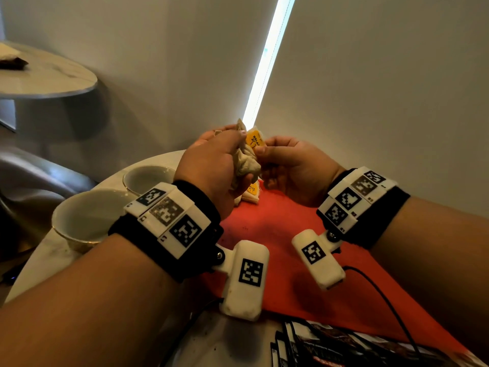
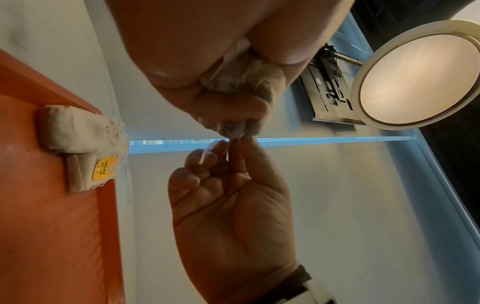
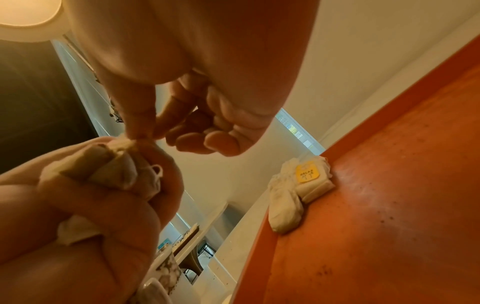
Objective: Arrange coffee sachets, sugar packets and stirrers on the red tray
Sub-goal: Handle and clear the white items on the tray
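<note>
Above the far end of a red tray (image 1: pixel 277 234), the left hand (image 1: pixel 211 165) clenches a crumpled bundle of pale sachets (image 1: pixel 246 162), its long axis roughly upright. The right hand (image 1: pixel 288 168) pinches a yellow tag (image 1: pixel 254 141) at the bundle's top. More sachets (image 3: pixel 298 191) lie flat at the tray's far edge. Two cups (image 1: pixel 87 218) stand left of the tray.

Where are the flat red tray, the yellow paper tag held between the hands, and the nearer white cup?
red tray (image 1: pixel 285 234), head view, bare middle
yellow tag (image 1: pixel 254 141), head view, printed face
white cup (image 1: pixel 87 215), head view, inside wall
</note>
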Available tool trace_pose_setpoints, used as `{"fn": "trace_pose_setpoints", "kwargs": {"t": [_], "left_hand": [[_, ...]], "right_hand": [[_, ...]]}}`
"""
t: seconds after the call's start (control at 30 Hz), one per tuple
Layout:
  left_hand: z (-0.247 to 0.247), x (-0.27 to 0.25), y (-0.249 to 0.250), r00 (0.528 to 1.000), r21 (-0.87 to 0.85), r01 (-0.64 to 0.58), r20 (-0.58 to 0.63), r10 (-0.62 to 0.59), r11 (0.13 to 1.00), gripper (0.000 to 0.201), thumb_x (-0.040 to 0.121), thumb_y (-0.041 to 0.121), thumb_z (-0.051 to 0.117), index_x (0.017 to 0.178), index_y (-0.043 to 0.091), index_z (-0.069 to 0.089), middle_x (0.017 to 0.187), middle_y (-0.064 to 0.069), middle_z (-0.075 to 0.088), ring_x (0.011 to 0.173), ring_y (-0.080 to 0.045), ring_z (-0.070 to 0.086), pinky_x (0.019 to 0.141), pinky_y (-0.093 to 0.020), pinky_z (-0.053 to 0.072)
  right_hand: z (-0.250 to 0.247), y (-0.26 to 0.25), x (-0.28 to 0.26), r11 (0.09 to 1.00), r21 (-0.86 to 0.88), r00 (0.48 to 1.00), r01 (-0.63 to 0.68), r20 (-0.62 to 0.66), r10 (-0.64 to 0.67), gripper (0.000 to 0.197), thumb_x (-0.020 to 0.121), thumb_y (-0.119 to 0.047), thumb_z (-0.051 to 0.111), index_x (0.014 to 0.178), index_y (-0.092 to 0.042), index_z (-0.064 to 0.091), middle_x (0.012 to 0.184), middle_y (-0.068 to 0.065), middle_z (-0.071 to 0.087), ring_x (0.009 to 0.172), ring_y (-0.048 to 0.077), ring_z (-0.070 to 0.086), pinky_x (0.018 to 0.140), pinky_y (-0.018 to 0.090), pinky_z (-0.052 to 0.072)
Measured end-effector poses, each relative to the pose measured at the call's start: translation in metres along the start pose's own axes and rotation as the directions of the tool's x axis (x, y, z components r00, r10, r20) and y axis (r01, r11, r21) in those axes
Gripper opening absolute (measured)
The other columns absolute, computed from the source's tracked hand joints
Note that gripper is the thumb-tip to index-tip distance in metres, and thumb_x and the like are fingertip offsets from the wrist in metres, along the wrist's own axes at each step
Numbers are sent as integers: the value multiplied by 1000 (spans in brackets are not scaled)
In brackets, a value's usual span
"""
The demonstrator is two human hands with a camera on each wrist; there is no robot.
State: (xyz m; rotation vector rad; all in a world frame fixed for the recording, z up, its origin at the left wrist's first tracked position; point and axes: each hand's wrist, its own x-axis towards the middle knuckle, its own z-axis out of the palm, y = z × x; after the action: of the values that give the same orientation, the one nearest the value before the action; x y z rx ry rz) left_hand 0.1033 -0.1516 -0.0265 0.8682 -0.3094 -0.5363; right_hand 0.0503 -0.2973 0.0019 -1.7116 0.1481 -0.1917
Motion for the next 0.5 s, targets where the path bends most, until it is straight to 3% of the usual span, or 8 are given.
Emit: {"fn": "trace_pose_setpoints", "kwargs": {"t": [0.37,0.5], "left_hand": [[1,2,-2,995,0,101,-13,-101,995,28,99,35,53,106,8,58,59,-4,56,41,-11,48,35,-16,37],[1,2,-1,992,6,117,-40,-116,993,28,96,37,56,101,10,63,59,-5,56,42,-12,50,34,-17,36]], "right_hand": [[-8,-2,-2,999,25,998,33,-55,-32,11,76,-11,74,82,-11,64,70,7,60,60,18,55,53,28,45],[-10,-4,-2,999,40,995,26,-96,-22,3,87,-9,64,84,-9,65,70,8,61,61,20,57,56,30,46]]}}
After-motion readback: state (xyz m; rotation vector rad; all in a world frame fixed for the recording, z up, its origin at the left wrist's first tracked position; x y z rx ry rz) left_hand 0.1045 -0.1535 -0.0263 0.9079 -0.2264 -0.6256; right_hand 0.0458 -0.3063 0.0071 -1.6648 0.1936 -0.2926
